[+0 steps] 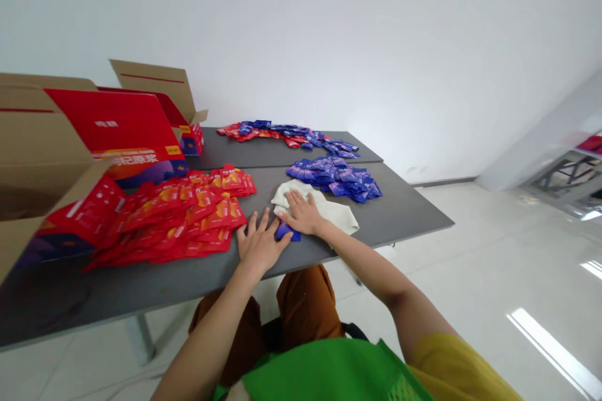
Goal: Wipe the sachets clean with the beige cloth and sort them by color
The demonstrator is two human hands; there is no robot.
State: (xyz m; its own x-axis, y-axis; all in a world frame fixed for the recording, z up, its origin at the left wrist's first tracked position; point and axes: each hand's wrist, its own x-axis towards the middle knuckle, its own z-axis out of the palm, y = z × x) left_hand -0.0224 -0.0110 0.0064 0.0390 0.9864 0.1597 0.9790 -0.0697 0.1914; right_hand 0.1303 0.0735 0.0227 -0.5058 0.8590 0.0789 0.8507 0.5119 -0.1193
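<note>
My left hand [259, 244] lies flat on the grey table [404, 210], fingers spread, its thumb touching a small blue packet [285, 232]. My right hand [303, 213] rests with fingers stretched out on a cream cloth [338, 213], its thumb side also against the blue packet. A heap of red packets [179, 216] lies just left of my left hand. A pile of blue packets [336, 178] sits beyond the cloth.
An open cardboard box with red printing [117, 128] and another box [28, 156] stand at the left. A mixed row of red and blue packets [286, 133] lies on the far table. White floor stretches to the right.
</note>
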